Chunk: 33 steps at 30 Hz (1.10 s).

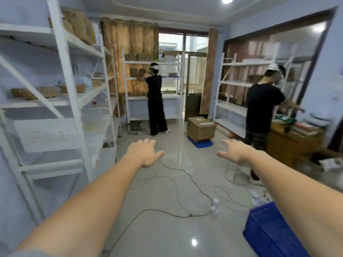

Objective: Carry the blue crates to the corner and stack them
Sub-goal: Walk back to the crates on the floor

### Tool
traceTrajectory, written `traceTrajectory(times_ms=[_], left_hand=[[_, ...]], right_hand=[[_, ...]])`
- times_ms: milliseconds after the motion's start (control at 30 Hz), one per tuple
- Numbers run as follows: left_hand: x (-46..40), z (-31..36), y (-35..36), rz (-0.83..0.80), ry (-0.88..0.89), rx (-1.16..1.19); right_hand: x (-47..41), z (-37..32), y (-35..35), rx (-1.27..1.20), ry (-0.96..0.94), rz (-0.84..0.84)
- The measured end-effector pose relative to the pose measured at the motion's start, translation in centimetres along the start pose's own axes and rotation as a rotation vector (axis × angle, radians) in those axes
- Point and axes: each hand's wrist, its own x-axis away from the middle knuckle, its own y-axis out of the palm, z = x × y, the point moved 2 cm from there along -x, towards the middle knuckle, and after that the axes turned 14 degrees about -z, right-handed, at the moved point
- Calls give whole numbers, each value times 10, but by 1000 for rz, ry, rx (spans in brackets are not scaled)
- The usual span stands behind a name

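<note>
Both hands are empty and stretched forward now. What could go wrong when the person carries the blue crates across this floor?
Loose cables cross the floor between the left hand and right hand; a foot might catch them. A carried blue crate could hide them. The person in black stands close to the path.

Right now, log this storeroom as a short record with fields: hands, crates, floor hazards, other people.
left hand: left hand open, outstretched, holding nothing
right hand: right hand open, outstretched, holding nothing
near crate: blue plastic crate on the floor, lower right
far crate: flat blue crate under a brown cardboard box
floor hazards: loose cables across the tiles
people: two, both at the white metal shelves
</note>
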Motion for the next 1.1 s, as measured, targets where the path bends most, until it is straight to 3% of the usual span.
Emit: traceTrajectory(times_ms=[100, 400, 700, 1100], left_hand=[[-18, 118, -3, -7, 174, 14], [-18, 408, 29, -80, 549, 1], [-54, 596, 50, -119, 764, -65], [-81, 812, 67, -124, 1076, -134]], right_hand=[[54, 110, 4, -50, 142, 8], [209, 356, 32, -143, 519, 26], [271, 497, 77, -271, 753, 18], [323, 628, 103, -434, 1028, 87]])
